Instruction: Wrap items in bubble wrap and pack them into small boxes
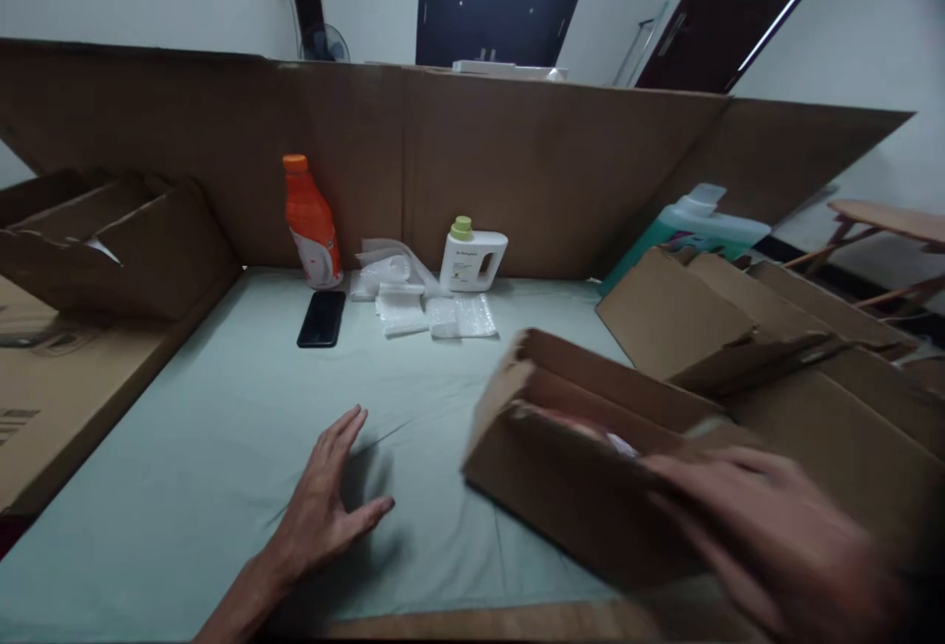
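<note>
My left hand [329, 498] has its fingers [346, 432] spread apart and nearly flat, palm down on the pale green cloth [221, 427] that covers the bench, gripping nothing. My right hand [768, 516] is badly blurred; I see its fingers [686, 472] stretched out over the near right edge of the open cardboard box [561, 457], laid on or just above it, but I cannot tell whether they are closed on the cardboard. The box sits tilted on the cloth, right of centre and near me, its open top turned up and away from me, with something pale and pinkish just showing inside that I cannot make out. It lies well to the right of my left hand, with bare cloth between them.

Farther out, a stack of flattened and half-folded cardboard [745, 329] rises just behind and to the right of the box. Toward the back of the cloth lie a black phone [322, 318], face up, and beside it some clear plastic bags [424, 304]. Behind those stand an orange bottle [311, 223] and a white jug with a green cap [471, 257], both upright against a tall cardboard wall [517, 161] that runs along the far side. A teal container [694, 225] stands at the right end of that wall. More open cardboard boxes [110, 240] rest on the left.
</note>
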### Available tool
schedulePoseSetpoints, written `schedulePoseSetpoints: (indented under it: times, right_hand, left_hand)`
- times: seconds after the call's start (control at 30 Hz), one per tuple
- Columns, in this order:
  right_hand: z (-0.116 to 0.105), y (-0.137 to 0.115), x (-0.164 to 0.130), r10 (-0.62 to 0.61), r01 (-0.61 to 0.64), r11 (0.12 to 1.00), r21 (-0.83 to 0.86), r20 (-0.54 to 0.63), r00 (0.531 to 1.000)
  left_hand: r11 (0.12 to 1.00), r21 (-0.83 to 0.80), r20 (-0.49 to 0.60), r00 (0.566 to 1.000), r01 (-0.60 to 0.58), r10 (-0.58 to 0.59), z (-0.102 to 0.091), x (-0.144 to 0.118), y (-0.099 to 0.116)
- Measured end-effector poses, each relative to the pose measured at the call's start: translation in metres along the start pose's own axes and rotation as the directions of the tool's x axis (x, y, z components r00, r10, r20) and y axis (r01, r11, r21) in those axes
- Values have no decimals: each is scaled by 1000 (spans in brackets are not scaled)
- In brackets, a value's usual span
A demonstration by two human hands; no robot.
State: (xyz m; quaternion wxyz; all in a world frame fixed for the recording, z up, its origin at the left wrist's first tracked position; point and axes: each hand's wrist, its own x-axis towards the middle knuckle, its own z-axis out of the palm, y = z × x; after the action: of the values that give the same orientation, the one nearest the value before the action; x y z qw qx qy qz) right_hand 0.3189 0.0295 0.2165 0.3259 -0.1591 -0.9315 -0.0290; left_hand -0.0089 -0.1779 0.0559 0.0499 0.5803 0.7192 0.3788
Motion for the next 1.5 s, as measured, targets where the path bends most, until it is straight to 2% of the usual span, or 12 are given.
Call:
schedulePoseSetpoints:
  times: [0.1,0.2,0.27,0.33,0.43,0.53,0.67,0.83,1.03,1.2,1.33,1.5]
  right_hand:
    - [22,-52,40,-198,165,973,161,219,955]
    - [32,-68,54,-282,223,937,268,205,937]
    - [37,-54,42,-146,109,959,263,127,981]
    - [46,-34,20,180,-187,947,263,48,982]
    - [75,-17,-15,651,-635,688,352,89,754]
    - [112,-19,-30,716,-748,471,467,293,634]
    - [153,-19,-14,639,-717,467,518,363,678]
    - [190,9,22,553,-661,497,562,382,741]
    - [223,81,73,358,-428,877,217,297,885]
    - [247,127,107,334,-363,931,40,313,889]
    - [233,137,97,390,-373,921,-114,263,882]
    - [157,121,22,421,-360,891,-276,209,883]
  left_hand:
    - [994,-110,41,999,27,-23,3,-13,14]
    - [971,-185,-16,987,154,-160,2,-26,15]
    - [949,-209,-62,966,235,-252,-1,-35,12]
    - [942,-205,-76,956,264,-285,-3,-41,7]
    - [955,-158,-64,962,252,-265,2,-43,1]
    - [974,-155,-36,984,168,-175,15,-35,-2]
    - [982,-147,-102,986,118,-134,28,-13,-7]
    - [925,-209,-205,911,317,-358,30,15,-19]
    - [895,-209,-201,879,393,-433,41,10,-36]
    - [920,-122,-223,893,371,-390,50,-6,-53]
    - [930,-86,-175,914,357,-367,49,-11,-63]
    - [910,-128,-162,897,395,-412,43,-3,-54]
